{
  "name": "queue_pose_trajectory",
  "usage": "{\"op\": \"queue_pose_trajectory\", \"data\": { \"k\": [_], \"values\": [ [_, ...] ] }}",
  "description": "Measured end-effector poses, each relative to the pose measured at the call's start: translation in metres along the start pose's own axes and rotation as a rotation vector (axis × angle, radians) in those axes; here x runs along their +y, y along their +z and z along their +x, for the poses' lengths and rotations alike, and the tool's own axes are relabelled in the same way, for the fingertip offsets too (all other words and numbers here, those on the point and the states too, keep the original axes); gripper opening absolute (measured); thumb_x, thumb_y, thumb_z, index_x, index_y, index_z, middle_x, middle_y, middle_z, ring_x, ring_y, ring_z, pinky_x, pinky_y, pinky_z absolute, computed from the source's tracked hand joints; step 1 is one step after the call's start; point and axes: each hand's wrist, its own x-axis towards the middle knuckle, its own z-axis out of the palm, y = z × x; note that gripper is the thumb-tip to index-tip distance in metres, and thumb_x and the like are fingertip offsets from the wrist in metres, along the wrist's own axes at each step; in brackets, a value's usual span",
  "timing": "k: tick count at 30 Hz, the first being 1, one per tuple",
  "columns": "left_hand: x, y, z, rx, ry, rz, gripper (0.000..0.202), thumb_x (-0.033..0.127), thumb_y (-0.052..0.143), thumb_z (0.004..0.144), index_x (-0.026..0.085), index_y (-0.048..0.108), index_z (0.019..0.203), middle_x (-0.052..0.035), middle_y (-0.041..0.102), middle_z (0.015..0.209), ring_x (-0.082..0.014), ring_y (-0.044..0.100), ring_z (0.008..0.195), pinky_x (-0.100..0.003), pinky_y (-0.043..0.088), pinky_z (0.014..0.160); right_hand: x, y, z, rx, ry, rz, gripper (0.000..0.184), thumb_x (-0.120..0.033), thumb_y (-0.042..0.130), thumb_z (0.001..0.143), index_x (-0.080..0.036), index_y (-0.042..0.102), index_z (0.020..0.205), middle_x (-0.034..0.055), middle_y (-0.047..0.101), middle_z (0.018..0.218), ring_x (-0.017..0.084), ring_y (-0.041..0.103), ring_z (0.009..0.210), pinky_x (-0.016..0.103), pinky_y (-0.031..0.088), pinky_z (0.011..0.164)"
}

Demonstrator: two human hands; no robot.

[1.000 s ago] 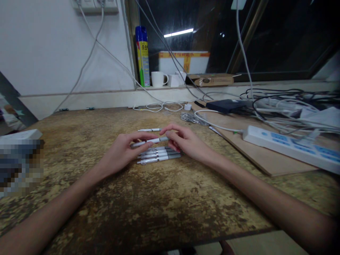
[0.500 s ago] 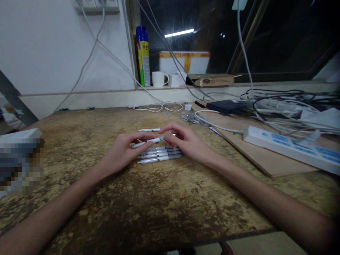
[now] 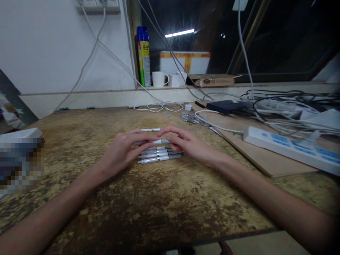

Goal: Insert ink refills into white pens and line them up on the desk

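White pen (image 3: 155,141) — left hand (image 3: 122,151) grip pinched on it | right hand (image 3: 186,143) grip pinched too | above pen row (image 3: 159,156)

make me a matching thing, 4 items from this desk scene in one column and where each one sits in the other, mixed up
Things:
1. spray can
2. white mug
3. power strip
4. lone pen

Places:
A. on the board at the right
B. on the table just beyond both hands
C. on the sill, tall, by the window frame
D. on the sill, right of the can

Pairs: 1-C, 2-D, 3-A, 4-B
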Motion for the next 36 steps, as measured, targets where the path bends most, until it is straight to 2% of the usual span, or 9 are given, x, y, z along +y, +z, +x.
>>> {"op": "queue_pose_trajectory", "data": {
  "k": [4,8,12,16,20,25,31,34,36],
  "values": [
    [-0.005,0.001,0.004,-0.017,-0.161,-0.191,0.032,0.044,0.071,0.092,0.027,0.076,0.118,-0.0046,0.08,0.114,-0.0245,0.075,0.102,-0.037,0.058,0.091,0.002,0.001,0.003,0.027,0.032,0.09,0.022,-0.035,0.048,0.102,-0.023,0.06,0.116,-0.0076,0.032,0.057,0.012,0.029,0.051,0.028,0.021,0.053],
    [-0.015,0.002,0.007,0.079,-0.364,-0.367,0.046,0.045,0.081,0.081,0.02,0.07,0.118,-0.0072,0.082,0.094,-0.0255,0.077,0.087,-0.037,0.061,0.078,-0.003,0.003,0.001,-0.032,0.015,0.064,0.024,-0.034,0.045,0.103,-0.021,0.058,0.118,-0.0053,0.049,0.058,0.013,0.044,0.054,0.028,0.031,0.057],
    [-0.019,0.007,0.007,0.125,-0.388,-0.596,0.029,0.041,0.078,0.086,0.02,0.067,0.102,-0.0072,0.08,0.104,-0.0215,0.075,0.095,-0.039,0.058,0.092,-0.004,0.008,-0.001,-0.151,-0.065,-0.022,0.024,-0.034,0.058,0.098,-0.021,0.06,0.119,0.0003,0.066,0.078,0.016,0.061,0.075,0.031,0.046,0.072],
    [-0.014,0.011,0.007,0.084,-0.393,-0.795,0.025,0.038,0.075,0.09,0.022,0.069,0.107,-0.0054,0.077,0.109,-0.0183,0.073,0.093,-0.035,0.058,0.089,-0.002,0.009,0.003,0.005,-0.141,-0.028,0.029,-0.039,0.064,0.096,-0.023,0.063,0.12,0.0027,0.066,0.09,0.018,0.06,0.083,0.033,0.048,0.076],
    [-0.006,0.013,0.007,-0.012,-0.354,-0.729,0.025,0.039,0.077,0.089,0.024,0.074,0.109,-0.0033,0.076,0.106,-0.0183,0.071,0.093,-0.032,0.056,0.084,-0.006,0.01,0.007,0.167,-0.218,0.035,0.029,-0.044,0.068,0.093,-0.026,0.066,0.116,0.0007,0.062,0.084,0.017,0.056,0.077,0.033,0.046,0.072],
    [0.004,0.016,0.007,-0.07,-0.261,-0.653,0.023,0.037,0.076,0.09,0.022,0.074,0.107,-0.0032,0.075,0.11,-0.021,0.069,0.104,-0.036,0.053,0.095,-0.009,0.011,0.01,0.194,-0.209,0.034,0.027,-0.05,0.069,0.092,-0.023,0.071,0.096,0.0011,0.063,0.083,0.016,0.053,0.075,0.032,0.044,0.071],
    [-0.005,0.011,0.004,0.102,-0.218,-0.293,0.026,0.04,0.057,0.102,0.023,0.071,0.116,-0.003,0.071,0.118,-0.0212,0.064,0.107,-0.036,0.05,0.093,-0.012,-0.002,0.007,0.32,-0.204,0.463,0.022,-0.048,0.064,0.096,-0.026,0.064,0.097,0.0008,0.069,0.104,0.017,0.065,0.097,0.037,0.052,0.093],
    [-0.017,0.008,0.002,0.138,-0.222,-0.184,0.028,0.04,0.051,0.105,0.023,0.07,0.116,-0.0028,0.071,0.117,-0.0209,0.063,0.104,-0.036,0.05,0.091,-0.017,-0.012,0.006,0.347,-0.211,0.647,0.017,-0.041,0.067,0.096,-0.026,0.059,0.094,-0.0012,0.067,0.091,0.015,0.065,0.085,0.036,0.055,0.087],
    [-0.024,0.007,0.002,0.154,-0.217,-0.174,0.028,0.04,0.05,0.105,0.023,0.07,0.116,-0.0028,0.07,0.117,-0.0206,0.063,0.104,-0.036,0.049,0.091,-0.021,-0.018,0.006,0.357,-0.232,0.742,0.016,-0.036,0.068,0.095,-0.025,0.057,0.089,-0.0033,0.057,0.076,0.012,0.058,0.071,0.03,0.055,0.078]
  ]
}}
